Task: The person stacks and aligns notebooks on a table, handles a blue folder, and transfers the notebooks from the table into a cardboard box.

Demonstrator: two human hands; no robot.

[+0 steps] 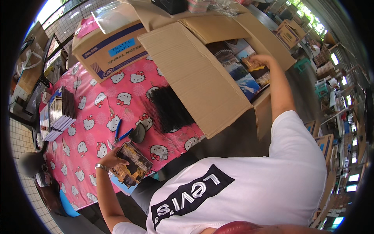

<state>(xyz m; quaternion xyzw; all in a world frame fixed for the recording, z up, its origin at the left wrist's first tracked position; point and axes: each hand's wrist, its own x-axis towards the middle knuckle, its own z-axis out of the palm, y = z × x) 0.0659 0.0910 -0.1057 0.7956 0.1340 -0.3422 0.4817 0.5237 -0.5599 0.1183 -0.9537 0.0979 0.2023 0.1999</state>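
Note:
My left hand [112,160], with a metal-banded watch at the wrist, is closed on the edge of a notebook [134,168] with a dark and golden picture cover, at the near edge of the table. My right hand [261,59] reaches into the open cardboard box [194,74]. Its fingers are closed at the edge of a picture-covered notebook [261,75] there, and are partly hidden. More notebooks [239,76] with blue and dark photo covers lie in the box. Close to my left hand are blue-handled pliers [124,135] and a dark grey-green object [137,133] of unclear kind.
A pink cartoon-print cloth [87,142] covers the table. Black wire binding pieces [170,109] lie mid-table, beside the box's flap. A stack of notebooks [61,113] stands at left. Behind is a closed carton [113,50] with plastic sheets on top. A green stool [302,65] stands at right.

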